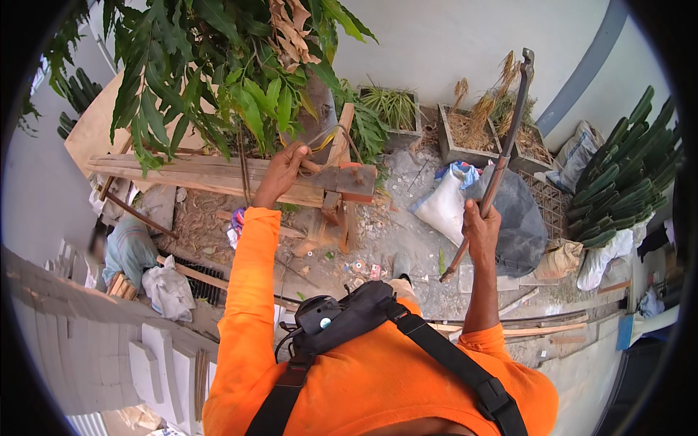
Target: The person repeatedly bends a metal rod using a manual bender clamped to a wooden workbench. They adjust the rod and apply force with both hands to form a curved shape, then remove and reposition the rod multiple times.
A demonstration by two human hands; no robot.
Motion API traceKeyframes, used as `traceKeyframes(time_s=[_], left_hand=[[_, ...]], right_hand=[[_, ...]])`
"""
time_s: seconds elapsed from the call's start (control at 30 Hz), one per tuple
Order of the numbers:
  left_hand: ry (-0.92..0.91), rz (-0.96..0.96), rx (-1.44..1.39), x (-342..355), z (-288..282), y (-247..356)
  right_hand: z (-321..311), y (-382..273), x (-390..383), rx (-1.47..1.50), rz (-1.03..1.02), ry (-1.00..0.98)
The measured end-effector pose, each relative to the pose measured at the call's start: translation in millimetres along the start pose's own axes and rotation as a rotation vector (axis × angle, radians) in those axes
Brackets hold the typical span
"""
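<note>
Far left: green sack (131,247) on the ground, white bag (169,291) just beside it. Next, timber worktop (218,174), leaves (167,94) hanging above its left part. Left hand (283,171) over the worktop toward its right end, fingers curled by a thin loop (337,128) (cord or wire, unclear); cannot tell whether they grip it. Dark block (345,179) at that end. Right hand (481,229), well apart from the left, clamped round a long bar (498,176), held slanting, hooked end uppermost. Far right: cactus (618,174).
</note>
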State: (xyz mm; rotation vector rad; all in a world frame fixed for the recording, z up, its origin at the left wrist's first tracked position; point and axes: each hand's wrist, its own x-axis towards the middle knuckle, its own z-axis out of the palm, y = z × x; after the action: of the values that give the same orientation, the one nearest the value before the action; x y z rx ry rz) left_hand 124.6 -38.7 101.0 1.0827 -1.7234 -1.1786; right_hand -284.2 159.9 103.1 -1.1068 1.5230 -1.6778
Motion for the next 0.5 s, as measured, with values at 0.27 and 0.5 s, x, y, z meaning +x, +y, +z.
traceKeyframes(time_s=[0.27,0.5], left_hand=[[-0.666,-0.164,-0.063,-16,34,42],[-0.612,-0.204,-0.334,-28,48,47]], right_hand=[[90,8,42,0.074,0.082,-0.408],[118,22,17,0.057,0.252,-0.638]])
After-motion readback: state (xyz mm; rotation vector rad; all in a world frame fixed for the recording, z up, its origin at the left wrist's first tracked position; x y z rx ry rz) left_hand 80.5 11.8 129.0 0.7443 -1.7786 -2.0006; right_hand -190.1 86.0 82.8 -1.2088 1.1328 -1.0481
